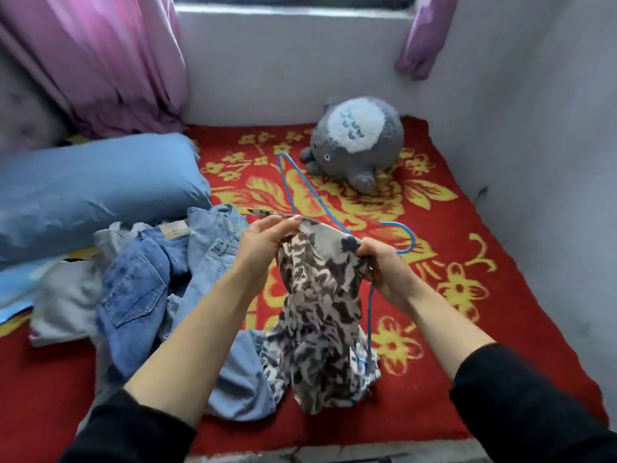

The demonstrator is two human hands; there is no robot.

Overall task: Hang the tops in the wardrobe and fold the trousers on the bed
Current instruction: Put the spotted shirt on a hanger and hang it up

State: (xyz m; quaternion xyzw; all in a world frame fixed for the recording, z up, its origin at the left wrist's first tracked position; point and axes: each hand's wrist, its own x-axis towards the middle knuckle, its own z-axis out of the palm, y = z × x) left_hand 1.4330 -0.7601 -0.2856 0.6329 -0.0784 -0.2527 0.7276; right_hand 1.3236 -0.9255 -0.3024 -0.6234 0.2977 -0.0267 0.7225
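Left hand (267,237) pinches the neckline edge of the patterned top (320,302). Right hand (380,265) grips the opposite shoulder, fingers curled round the fabric. This hold spreads the opening, apparently so the blue wire hanger (302,185) can seat inside. One hanger corner projects toward the plush toy (357,142). The top hangs nearer the viewer than the toy, hem resting on the bed (484,262). The jeans (140,285) lie heaped, not yet folded, left of the toy and nearer.
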